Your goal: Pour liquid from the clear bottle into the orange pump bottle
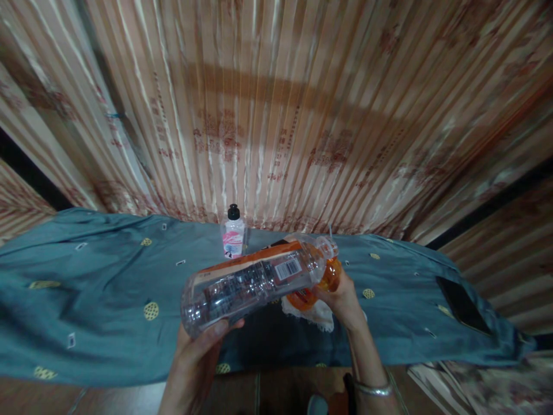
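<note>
A large clear plastic bottle with an orange and black label lies tilted across the middle of the view. My left hand is closed around its base end, and its uncapped-looking neck points right. Behind that neck, my right hand grips an orange see-through bottle, mostly hidden by the clear one. Below the two bottles a white cloth rests on the teal tablecloth. Beyond my left hand stands an upright white bottle with a pink label and black cap.
The teal tablecloth with yellow prints covers the long surface. A black phone lies at its right end. Pleated patterned curtains hang right behind the far edge. Tiled floor shows along the near edge.
</note>
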A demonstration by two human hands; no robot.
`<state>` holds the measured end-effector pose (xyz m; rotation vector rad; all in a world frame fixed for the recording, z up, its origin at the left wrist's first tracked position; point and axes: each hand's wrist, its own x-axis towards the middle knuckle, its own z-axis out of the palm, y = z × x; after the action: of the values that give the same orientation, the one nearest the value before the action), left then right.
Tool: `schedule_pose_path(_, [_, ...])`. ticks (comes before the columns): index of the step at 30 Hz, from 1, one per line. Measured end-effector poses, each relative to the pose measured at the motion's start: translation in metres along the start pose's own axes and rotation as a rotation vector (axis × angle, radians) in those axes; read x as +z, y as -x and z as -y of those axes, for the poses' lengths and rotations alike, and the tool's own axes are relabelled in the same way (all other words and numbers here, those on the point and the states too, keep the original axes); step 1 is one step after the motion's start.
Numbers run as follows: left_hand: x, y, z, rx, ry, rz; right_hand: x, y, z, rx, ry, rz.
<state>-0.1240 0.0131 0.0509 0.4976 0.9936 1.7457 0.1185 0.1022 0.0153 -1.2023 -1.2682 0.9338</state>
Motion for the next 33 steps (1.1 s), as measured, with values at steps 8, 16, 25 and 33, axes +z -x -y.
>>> schedule_pose_path(8, [-0.0027,-0.0002,0.0013,-0.002,0.008,0.019,0.0005,0.0006,-0.0008,0.000,-0.003,0.003])
schedule_pose_path(16, [-0.0020,0.0003,-0.0004,-0.002,0.004,0.034,0.0003,-0.0005,-0.0007,0.009,-0.012,-0.004])
schedule_pose_path(25, [-0.0039,0.0000,0.0005,-0.006,0.004,0.015,0.0007,-0.0001,0.0007,0.011,0.004,-0.007])
schedule_pose_path(33, [-0.0031,-0.0002,-0.0013,-0.016,-0.025,0.033,0.0015,0.0001,-0.0009,0.027,-0.006,-0.003])
